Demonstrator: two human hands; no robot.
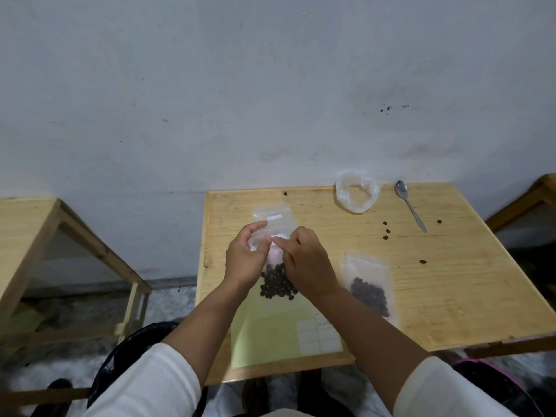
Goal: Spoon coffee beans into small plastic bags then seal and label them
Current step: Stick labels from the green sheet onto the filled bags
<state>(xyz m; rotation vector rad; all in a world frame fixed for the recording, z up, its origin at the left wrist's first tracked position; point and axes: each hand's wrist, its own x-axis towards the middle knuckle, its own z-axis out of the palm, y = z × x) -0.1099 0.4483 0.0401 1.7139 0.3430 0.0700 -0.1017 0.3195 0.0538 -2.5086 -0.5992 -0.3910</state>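
You pinch the top of the bean-filled bag (pixel 278 275) at the surface's (pixel 451 281) near middle with both hands, left hand (pixel 245 255) and right hand (pixel 307 260), apparently sealing or labelling it; next, press it firmly.

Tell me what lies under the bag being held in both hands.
Under the held bag lies a pale green sheet with white labels near its right edge, on the wooden table. Whatever sits directly beneath the beans and the hands is covered.
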